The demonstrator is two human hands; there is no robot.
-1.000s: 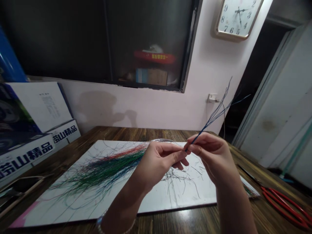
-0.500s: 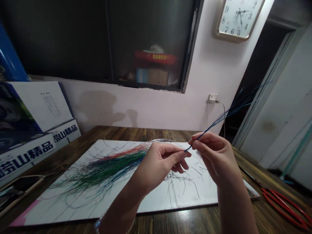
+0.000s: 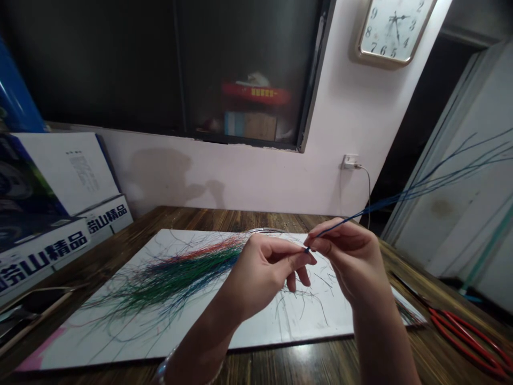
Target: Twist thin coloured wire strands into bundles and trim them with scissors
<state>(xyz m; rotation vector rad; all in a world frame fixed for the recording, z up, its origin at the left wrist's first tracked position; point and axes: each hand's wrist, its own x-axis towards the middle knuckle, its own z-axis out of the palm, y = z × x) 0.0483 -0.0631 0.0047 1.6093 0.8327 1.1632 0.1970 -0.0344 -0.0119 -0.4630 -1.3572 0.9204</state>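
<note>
My right hand [image 3: 348, 259] pinches a thin bundle of dark blue wires [image 3: 417, 193] between thumb and fingertips. The strands fan out towards the upper right. My left hand [image 3: 264, 272] meets it, its thumb and index finger closed at the bundle's lower end. Beneath them a white board [image 3: 280, 329] lies on the table, carrying a long spread of loose red, green and blue wires [image 3: 180, 278]. Scattered dark wire snippets lie under my hands.
The dark wooden table [image 3: 100, 267] also holds red-handled scissors [image 3: 467, 342] at the right and a phone [image 3: 34, 302] at the left. Printed cartons [image 3: 52, 214] lean at the left. A wall socket [image 3: 350, 161] with a cable sits behind the table.
The free ends of the blue wires have swung from pointing up to a flatter angle towards the right. My hands have shifted only slightly.
</note>
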